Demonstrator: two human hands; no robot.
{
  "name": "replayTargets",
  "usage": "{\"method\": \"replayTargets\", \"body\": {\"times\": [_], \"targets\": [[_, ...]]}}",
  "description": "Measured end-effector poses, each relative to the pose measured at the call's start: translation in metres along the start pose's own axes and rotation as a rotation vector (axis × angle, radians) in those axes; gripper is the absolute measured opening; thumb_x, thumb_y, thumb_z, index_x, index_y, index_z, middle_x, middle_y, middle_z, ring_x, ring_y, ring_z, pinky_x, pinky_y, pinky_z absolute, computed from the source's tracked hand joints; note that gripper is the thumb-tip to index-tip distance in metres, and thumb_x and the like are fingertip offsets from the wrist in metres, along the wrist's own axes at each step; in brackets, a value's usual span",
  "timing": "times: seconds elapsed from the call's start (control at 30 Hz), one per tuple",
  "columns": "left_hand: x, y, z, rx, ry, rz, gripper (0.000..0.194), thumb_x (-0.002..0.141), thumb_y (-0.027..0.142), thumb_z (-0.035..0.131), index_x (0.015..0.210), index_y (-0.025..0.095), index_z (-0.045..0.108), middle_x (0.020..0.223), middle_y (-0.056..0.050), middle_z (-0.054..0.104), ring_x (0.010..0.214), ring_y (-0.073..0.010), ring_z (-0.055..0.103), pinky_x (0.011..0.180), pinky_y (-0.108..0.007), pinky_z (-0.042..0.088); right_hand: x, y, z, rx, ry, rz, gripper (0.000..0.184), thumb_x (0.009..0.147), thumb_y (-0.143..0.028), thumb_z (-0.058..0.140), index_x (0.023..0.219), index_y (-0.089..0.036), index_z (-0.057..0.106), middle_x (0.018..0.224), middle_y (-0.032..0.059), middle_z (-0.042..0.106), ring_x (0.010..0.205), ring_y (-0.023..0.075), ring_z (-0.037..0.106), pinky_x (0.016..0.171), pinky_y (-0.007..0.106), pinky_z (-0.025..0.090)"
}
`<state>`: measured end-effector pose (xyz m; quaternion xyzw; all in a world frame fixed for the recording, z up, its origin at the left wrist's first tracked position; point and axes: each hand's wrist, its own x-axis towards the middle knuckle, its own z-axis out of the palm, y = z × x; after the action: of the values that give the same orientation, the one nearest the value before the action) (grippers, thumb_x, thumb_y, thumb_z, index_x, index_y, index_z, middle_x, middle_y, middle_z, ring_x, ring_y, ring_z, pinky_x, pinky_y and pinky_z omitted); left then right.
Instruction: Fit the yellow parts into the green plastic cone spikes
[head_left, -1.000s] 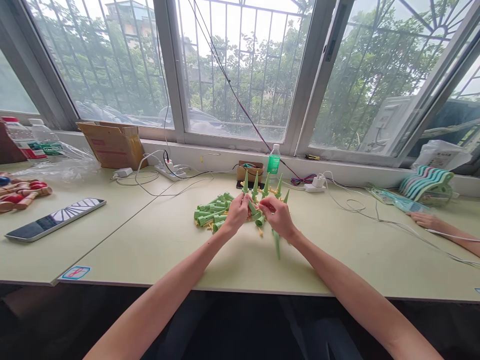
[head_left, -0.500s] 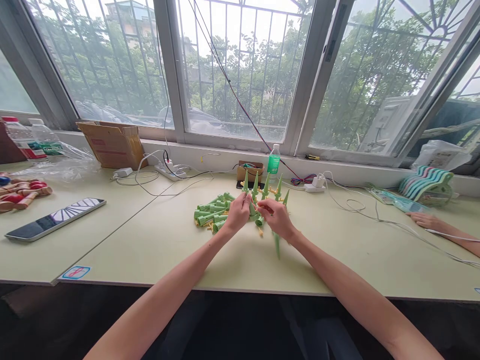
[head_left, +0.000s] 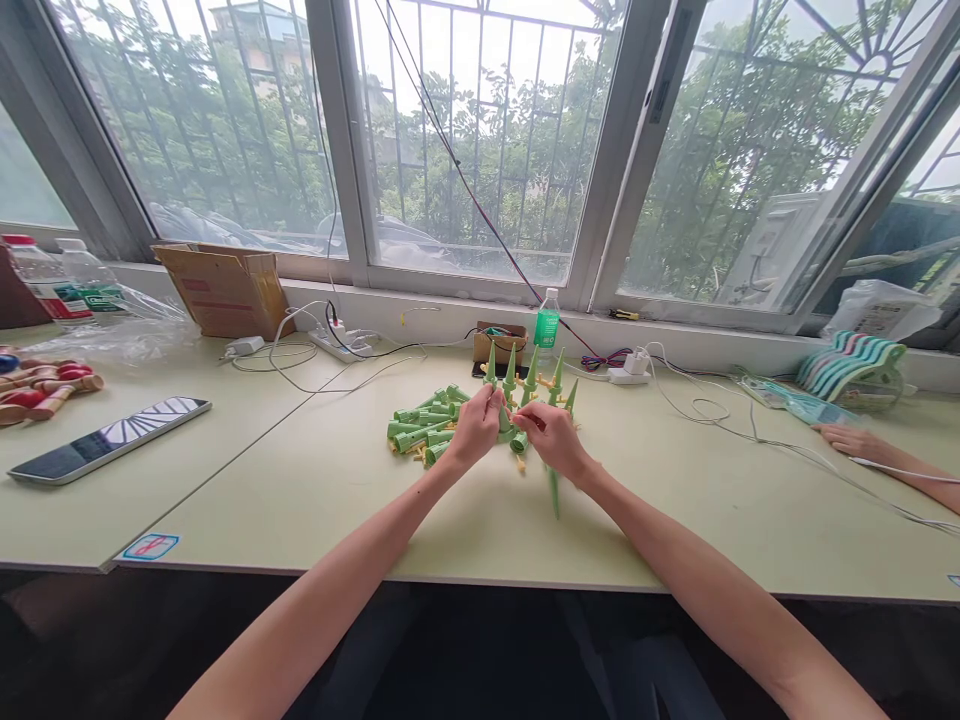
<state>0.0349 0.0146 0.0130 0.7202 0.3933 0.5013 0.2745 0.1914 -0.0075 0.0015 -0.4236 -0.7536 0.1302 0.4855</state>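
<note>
My left hand (head_left: 476, 428) is closed around a green plastic watering spike (head_left: 505, 428), mostly covered by the fingers. Close against it, my right hand (head_left: 555, 436) is pinched shut at the spike's side; whatever its fingertips grip is too small to make out. Just behind both hands, several green watering spikes (head_left: 531, 372) point upward, with yellow valve parts among them. To the left of my left hand lies a pile of green tube-like pieces (head_left: 412, 438) with open cup ends. Below my right hand, one green tip (head_left: 553, 492) points toward me.
A green-labelled bottle (head_left: 547, 322) and a small cardboard box (head_left: 501, 345) stand behind the spikes. White cables (head_left: 720, 412) cross the right side, near another person's hand (head_left: 851, 440). A phone (head_left: 112, 440) lies left. The table's front edge (head_left: 525, 584) is near me.
Hardly anything differs. My right hand's fingers have shifted slightly at the spike, while my left hand keeps its hold in the same place.
</note>
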Motion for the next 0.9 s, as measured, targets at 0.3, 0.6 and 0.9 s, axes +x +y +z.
{"method": "replayTargets", "body": {"times": [0.3,0.6,0.9], "targets": [[-0.0017,0.0029,0.0,0.038,0.006,0.027,0.028,0.095,0.038,0.035,0.079,0.02,0.048,0.065,0.001,0.058,0.049,-0.0097,0.04,0.051,-0.023,0.034,-0.0011,0.0002,-0.0002,-0.024,-0.007,0.02,0.036,0.093,-0.044,0.047,0.071,-0.018,0.059,0.056,-0.0023,0.049,0.052,0.0117,0.04,0.053,0.024,0.034],[-0.0009,0.0058,0.0012,-0.022,0.056,-0.006,0.03,0.095,0.041,0.035,0.082,0.019,0.05,0.073,-0.001,0.066,0.046,-0.0086,0.042,0.048,-0.022,0.036,-0.0014,-0.0035,-0.0005,-0.045,0.013,0.024,0.028,0.093,-0.043,0.046,0.089,-0.019,0.061,0.062,-0.0019,0.053,0.052,0.012,0.041,0.052,0.024,0.034],[-0.001,0.0051,0.0011,0.011,0.025,0.005,0.03,0.096,0.041,0.033,0.084,0.02,0.05,0.076,-0.001,0.067,0.045,-0.0083,0.042,0.05,-0.022,0.036,-0.0023,-0.0017,-0.0003,-0.088,0.014,0.012,0.03,0.093,-0.04,0.046,0.072,-0.02,0.051,0.057,-0.0037,0.046,0.052,0.0112,0.037,0.052,0.023,0.03]]}}
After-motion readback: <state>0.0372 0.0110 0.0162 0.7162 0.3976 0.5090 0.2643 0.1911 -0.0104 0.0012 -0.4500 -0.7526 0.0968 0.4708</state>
